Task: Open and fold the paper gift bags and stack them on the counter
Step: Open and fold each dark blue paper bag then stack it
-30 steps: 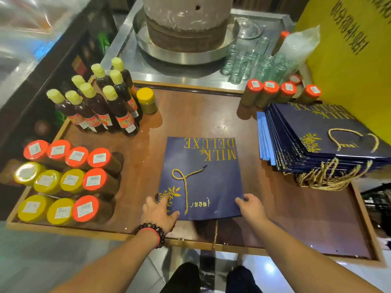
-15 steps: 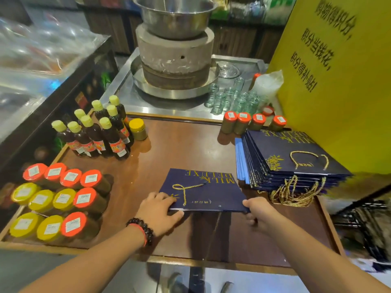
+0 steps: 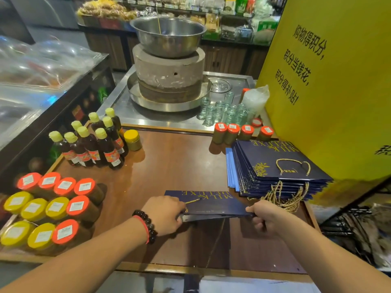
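Note:
A flat navy paper gift bag [image 3: 213,203] with gold lettering and a gold cord handle lies near the front of the wooden counter [image 3: 179,166], its near edge lifted a little off the wood. My left hand [image 3: 164,214] grips the bag's near left corner, fingers curled over the top. My right hand [image 3: 264,217] pinches the near right corner, knuckles up. A cord hangs from the bag's near edge over the counter front. A stack of several flat navy bags [image 3: 273,170] sits at the right.
Dark sauce bottles [image 3: 95,142] stand at the back left; jars with orange and yellow lids [image 3: 50,210] lie along the left edge. Orange-lidded jars [image 3: 241,133] line the back right. A stone mill with a steel bowl [image 3: 169,60], small glasses and a yellow sign [image 3: 330,81] stand behind.
Both hands went from resting flat on the bag's near edge to gripping its near corners and lifting that edge. The head has tilted up, showing more of the shop behind.

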